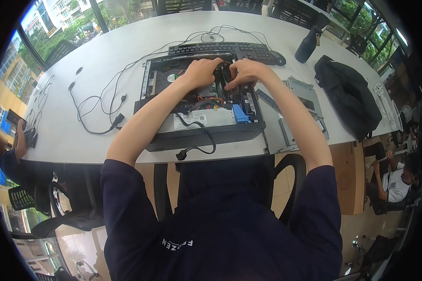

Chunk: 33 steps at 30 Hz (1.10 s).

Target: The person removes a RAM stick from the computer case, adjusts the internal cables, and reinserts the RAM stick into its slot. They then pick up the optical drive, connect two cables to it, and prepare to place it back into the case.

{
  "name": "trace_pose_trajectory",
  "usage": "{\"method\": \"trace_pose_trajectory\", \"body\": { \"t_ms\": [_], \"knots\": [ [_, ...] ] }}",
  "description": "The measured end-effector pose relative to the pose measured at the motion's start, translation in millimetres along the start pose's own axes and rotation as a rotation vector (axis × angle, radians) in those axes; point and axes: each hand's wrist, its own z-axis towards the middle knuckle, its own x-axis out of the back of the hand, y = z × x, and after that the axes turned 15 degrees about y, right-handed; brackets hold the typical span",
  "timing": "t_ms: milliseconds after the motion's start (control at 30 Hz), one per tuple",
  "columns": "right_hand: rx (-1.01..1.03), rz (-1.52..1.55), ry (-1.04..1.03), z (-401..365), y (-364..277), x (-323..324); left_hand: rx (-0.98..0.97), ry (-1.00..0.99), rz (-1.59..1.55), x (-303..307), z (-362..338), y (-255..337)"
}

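An opened desktop computer case lies on the table in front of me, its inner parts exposed. My left hand reaches in from the left, fingers bent down at the dark slots near the case's far side. From the right, my right hand curls inward, thumb and fingertips at the same slots. What the fingertips grip is too small and partly hidden. Left of my hands sits a round fan. Nearer me are coloured wires, a silver labelled power supply and a blue latch.
Behind the case lie a black keyboard and mouse. Loose cables spread left. On the right are metal panels, a dark bottle and a black bag. Other people sit at far left and right.
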Motion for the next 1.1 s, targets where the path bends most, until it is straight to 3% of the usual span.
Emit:
{"method": "trace_pose_trajectory", "body": {
  "t_ms": [100,233,333,500,733,800,1067,1100],
  "knots": [
    [0.001,0.015,0.006,-1.3,-1.5,0.1,0.087,0.051,-0.039,1.6,2.7,7.4],
    [0.013,0.013,0.02,-1.2,-0.9,-1.0,0.02,0.027,-0.015,1.3,0.4,7.9],
    [-0.014,0.005,0.012,1.4,-1.7,-2.5,-0.05,-0.024,0.074,1.3,-2.2,9.5],
    [-0.053,-0.08,0.013,5.0,-5.8,-2.0,0.03,-0.161,0.092,5.6,-2.3,11.8],
    [-0.057,-0.206,0.03,8.3,-6.6,-6.3,-0.001,-0.114,0.127,2.0,-0.3,9.0],
    [-0.027,-0.192,0.04,9.9,-5.3,-7.6,0.066,-0.207,0.106,3.4,-0.5,13.0],
    [0.071,-0.084,0.014,4.6,3.7,-1.4,0.029,-0.16,0.068,1.0,-5.0,9.7],
    [0.079,-0.043,0.019,5.3,5.5,-2.1,0.057,-0.083,0.008,-4.4,-5.5,7.9]
  ]
}}
